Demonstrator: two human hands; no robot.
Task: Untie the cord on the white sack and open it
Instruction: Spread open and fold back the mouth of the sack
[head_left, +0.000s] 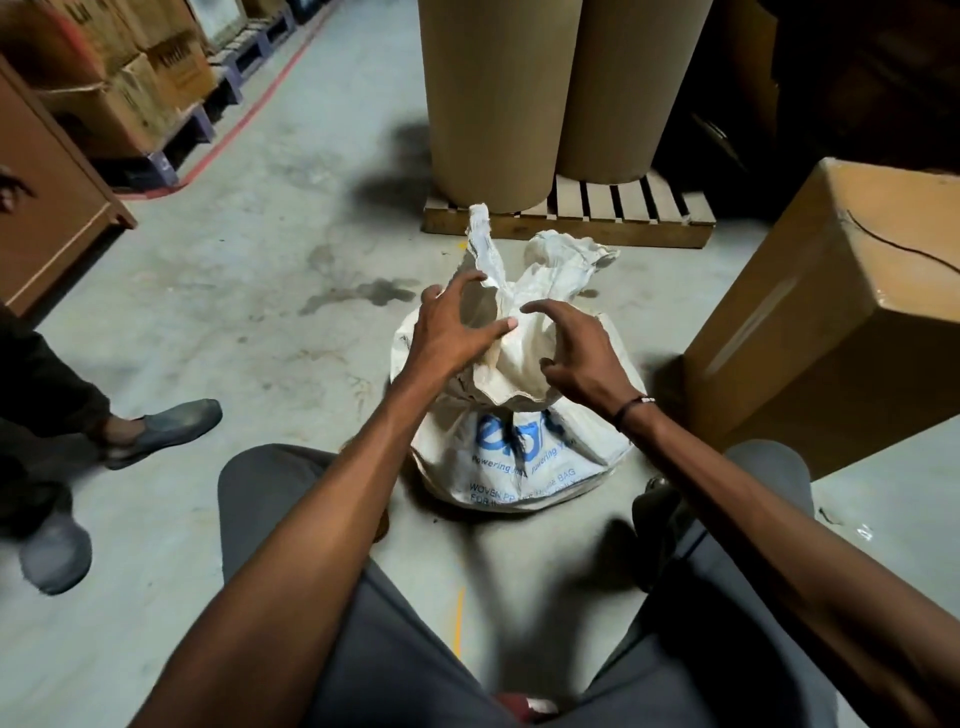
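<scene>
We crouch over the floor (270, 291), grey-trousered knees (275, 499) at either side of the view, both bare arms reaching forward toward twelve o'clock. Between the knees, just ahead, sits the sack (519, 441), white woven cloth with blue lettering on its near face, standing upright on the concrete.

Our left hand (447, 332) is over the sack's gathered neck (506, 322), fingers spread and arched, thumb tip resting on the bunched cloth. Our right hand (576, 353) hovers at about two o'clock of the neck, fingers spread apart and curved, a dark band on the wrist; whether its fingertips touch the cloth we cannot tell. Neither hand is clamped on anything. The cord we cannot make out among the folds. Above the neck, the loose top of the sack rises in two crumpled flaps.

At nine o'clock stand another person's feet in grey shoes (166, 431). At three o'clock a large carton (831, 312) sits near the sack. Beyond the sack, at twelve o'clock, a wooden pallet (623, 213) carries two tall brown rolls (498, 93). Far off at ten o'clock, stacked boxes (130, 88) rest on blue pallets beside a red floor line (249, 114).
</scene>
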